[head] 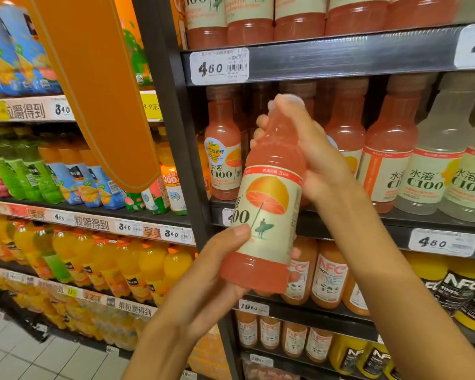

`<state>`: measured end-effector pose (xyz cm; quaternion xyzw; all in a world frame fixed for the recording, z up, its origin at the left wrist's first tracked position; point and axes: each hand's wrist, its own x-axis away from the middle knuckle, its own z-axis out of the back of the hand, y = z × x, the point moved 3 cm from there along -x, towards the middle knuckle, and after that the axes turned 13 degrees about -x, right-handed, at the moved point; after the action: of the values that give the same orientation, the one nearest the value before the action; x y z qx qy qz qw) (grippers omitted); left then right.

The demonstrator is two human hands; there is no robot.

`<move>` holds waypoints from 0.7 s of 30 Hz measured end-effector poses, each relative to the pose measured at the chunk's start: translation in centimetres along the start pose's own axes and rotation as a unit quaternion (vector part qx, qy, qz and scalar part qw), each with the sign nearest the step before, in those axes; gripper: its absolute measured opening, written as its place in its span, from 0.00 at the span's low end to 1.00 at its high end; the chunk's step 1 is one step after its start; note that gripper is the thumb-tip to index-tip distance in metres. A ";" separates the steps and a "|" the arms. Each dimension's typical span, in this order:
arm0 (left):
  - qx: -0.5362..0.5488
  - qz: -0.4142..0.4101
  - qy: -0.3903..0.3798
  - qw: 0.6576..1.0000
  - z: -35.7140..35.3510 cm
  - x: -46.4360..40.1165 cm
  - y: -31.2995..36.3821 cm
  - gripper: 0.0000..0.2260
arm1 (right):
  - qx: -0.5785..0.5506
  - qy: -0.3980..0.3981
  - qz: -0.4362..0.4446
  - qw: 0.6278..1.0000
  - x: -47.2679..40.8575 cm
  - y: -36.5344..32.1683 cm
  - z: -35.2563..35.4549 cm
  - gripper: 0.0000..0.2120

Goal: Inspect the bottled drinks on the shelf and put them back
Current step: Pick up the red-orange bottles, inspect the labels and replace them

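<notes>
We hold the pink bottle (269, 204) nearly upright, right hand (307, 149) wrapped around its neck, left hand (217, 272) gripping its base, the shelf gap (261, 111) just behind.

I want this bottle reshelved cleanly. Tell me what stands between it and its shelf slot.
Nothing visible: the pink bottle, held by left hand and right hand, is right before a gap in the pink row on the shelf.

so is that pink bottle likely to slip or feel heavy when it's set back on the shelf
The pink bottle looks full, so probably heavy for its size. Its smooth plastic and glossy label may be slippery, though the left hand grips the base and the right hand grips the neck. Tall and narrow, it could tip if set down tilted.
</notes>
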<state>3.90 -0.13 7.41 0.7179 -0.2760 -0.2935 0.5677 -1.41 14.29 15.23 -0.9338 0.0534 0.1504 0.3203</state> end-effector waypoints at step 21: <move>-0.453 -0.227 0.341 0.792 3.3 -3.9 -2.6 0.32 | 0.446 -0.314 0.077 0.835 6.4 -1.4 -2.6 0.15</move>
<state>-0.99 1.04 4.63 0.4737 0.2713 -0.2415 0.8023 5.53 13.76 15.94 -0.5851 0.0834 0.4193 0.6891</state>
